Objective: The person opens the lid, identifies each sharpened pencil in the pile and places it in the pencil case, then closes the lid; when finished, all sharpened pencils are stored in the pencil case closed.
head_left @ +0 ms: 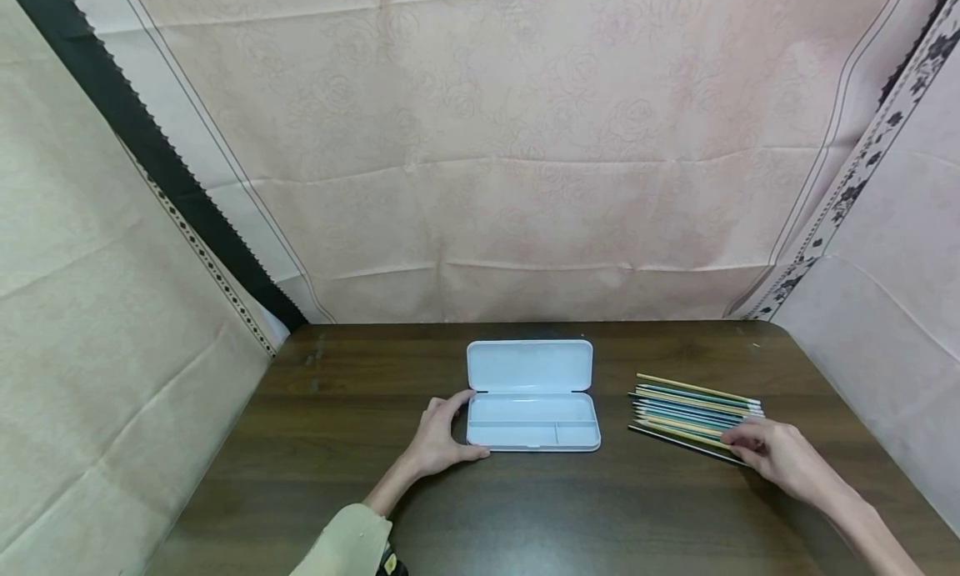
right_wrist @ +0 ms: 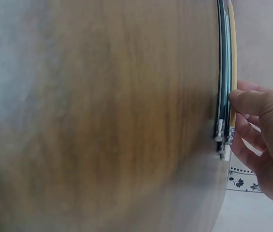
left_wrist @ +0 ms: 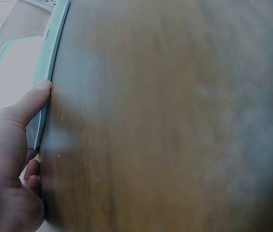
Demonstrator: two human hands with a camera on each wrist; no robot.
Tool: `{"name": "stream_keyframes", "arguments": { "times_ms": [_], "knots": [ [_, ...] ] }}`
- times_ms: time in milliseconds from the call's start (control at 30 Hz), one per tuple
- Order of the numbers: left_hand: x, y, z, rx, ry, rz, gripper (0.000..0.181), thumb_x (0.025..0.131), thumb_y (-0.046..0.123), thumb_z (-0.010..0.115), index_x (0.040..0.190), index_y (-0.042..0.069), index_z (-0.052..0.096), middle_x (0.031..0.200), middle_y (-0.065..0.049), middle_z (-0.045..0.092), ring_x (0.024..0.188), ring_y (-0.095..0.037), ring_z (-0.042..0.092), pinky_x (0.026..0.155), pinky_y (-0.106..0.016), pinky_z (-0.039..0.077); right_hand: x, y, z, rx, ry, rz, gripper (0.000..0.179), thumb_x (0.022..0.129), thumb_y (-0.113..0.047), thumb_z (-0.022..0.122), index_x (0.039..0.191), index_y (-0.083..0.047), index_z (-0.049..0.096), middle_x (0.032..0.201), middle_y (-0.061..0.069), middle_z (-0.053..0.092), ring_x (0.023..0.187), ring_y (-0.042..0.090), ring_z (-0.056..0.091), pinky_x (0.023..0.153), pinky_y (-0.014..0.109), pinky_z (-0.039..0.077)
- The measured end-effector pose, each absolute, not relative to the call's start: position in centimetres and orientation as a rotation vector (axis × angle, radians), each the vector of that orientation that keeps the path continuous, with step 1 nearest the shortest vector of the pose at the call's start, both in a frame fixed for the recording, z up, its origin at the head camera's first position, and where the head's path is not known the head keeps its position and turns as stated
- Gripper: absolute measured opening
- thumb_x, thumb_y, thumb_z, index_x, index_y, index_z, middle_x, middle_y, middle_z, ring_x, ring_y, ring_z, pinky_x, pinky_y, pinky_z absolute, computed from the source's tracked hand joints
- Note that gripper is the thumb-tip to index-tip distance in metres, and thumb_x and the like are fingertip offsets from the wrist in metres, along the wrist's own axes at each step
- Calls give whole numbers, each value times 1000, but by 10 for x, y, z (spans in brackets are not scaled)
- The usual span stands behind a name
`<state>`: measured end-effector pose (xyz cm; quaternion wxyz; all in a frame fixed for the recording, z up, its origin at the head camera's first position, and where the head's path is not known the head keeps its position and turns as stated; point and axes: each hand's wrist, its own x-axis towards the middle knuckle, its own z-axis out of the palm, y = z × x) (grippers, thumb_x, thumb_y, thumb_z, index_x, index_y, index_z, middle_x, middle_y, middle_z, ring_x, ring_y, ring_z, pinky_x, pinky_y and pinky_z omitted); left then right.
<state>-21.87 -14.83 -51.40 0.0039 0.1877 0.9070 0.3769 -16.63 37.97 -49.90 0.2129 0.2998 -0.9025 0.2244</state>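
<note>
A light blue pencil case (head_left: 517, 409) lies on the table with its lid (head_left: 529, 366) folded back; no pencil is in its divided tray. My left hand (head_left: 438, 438) holds the case's left end, thumb at the front edge and a finger near the hinge. To the right lies a row of pencils (head_left: 686, 409) in yellow, blue, green and black, eraser ends toward the right. At those ends my right hand (head_left: 780, 459) pinches a yellow pencil (right_wrist: 234, 63) between thumb and fingers. In the right wrist view darker pencils (right_wrist: 222, 77) lie beside it.
The dark wooden table (head_left: 555, 509) ends at the back against a pale patterned cloth (head_left: 525, 226). More cloth hangs at the left (head_left: 112, 351) and right (head_left: 892, 309). A stretch of table separates case and pencils.
</note>
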Motion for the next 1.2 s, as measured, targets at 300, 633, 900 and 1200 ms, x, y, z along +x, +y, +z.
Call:
{"name": "stream_keyframes", "arguments": {
  "times_ms": [300, 633, 900, 1200],
  "knots": [
    [-218, -149, -514, 590, 2847, 1184, 91, 71, 42, 90, 147, 14, 48, 125, -9, 52, 110, -25, 42, 86, -46, 41, -171, 361, -488, 826, -2522, 638, 37, 65, 15, 83, 87, -13, 74, 81, -7, 66, 71, -1, 57, 60, 16, 45],
    [-217, -148, -513, 579, 2844, 1178, 91, 71, 42, 90, 147, 14, 48, 126, -9, 51, 111, -25, 41, 86, -46, 41, -180, 334, -485, 873, -2509, 698, 30, 73, 11, 80, 90, -13, 73, 82, -8, 64, 71, -1, 55, 58, 20, 45],
    [-217, -148, -514, 586, 2839, 1180, 92, 72, 42, 90, 148, 14, 47, 127, -10, 51, 111, -26, 41, 86, -46, 42, -190, 307, -481, 879, -2550, 708, 31, 74, 11, 81, 91, -14, 75, 84, -9, 65, 70, -2, 54, 56, 25, 47],
    [-217, -149, -513, 588, 2840, 1187, 92, 71, 43, 90, 148, 14, 47, 127, -10, 50, 111, -27, 42, 87, -47, 41, -201, 277, -479, 904, -2618, 731, 27, 77, 9, 79, 92, -14, 74, 87, -8, 64, 74, 1, 56, 60, 28, 50]
  ]
}}
